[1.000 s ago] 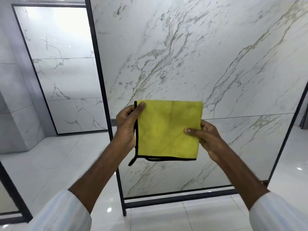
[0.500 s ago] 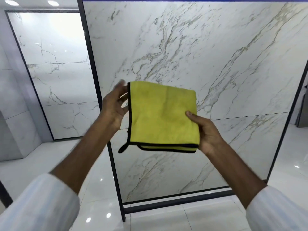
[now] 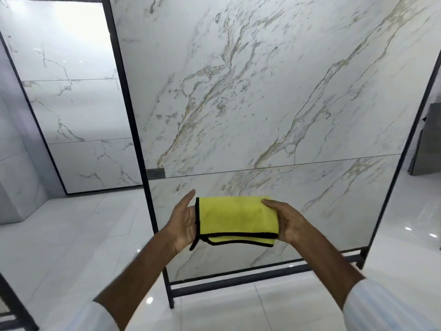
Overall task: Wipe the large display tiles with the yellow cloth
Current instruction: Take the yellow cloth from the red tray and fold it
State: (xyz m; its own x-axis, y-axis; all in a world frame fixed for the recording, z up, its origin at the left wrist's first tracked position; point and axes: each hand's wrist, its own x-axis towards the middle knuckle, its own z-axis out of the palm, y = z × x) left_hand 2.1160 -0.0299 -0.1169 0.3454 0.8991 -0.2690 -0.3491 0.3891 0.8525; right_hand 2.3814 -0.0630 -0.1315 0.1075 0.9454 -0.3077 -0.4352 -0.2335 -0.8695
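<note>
A tiled wall panel (image 3: 71, 103) edged in black stands at far left above a glossy white floor (image 3: 71, 235) that catches points of ceiling light. Right of it rises the post of a black frame (image 3: 133, 115), which carries a free-standing display of white marble-look tiles streaked with grey and gold veins. A small dark label plate (image 3: 156, 173) sits against the post, level with the thin seam between the two tiles. The upper tile (image 3: 262, 91) fills most of the view; the lower tile (image 3: 322, 199) runs down to the frame's bottom rail.

In front of the lower tile, a person in pale striped sleeves (image 3: 381, 306) holds a folded yellow cloth (image 3: 236, 218) with black trim in the air between both hands. The left hand (image 3: 183, 223) is spread flat, fingers straight and pointing up, its palm against the cloth's left edge, where a loose end of trim hangs below the corner. The right hand (image 3: 288, 223) grips the cloth's right edge, thumb on top and fingers curled beneath. Whether the cloth touches the tile behind it cannot be told. At far right, beyond the frame's slanting right post, part of a grey cabinet (image 3: 427, 144) stands on the floor.
</note>
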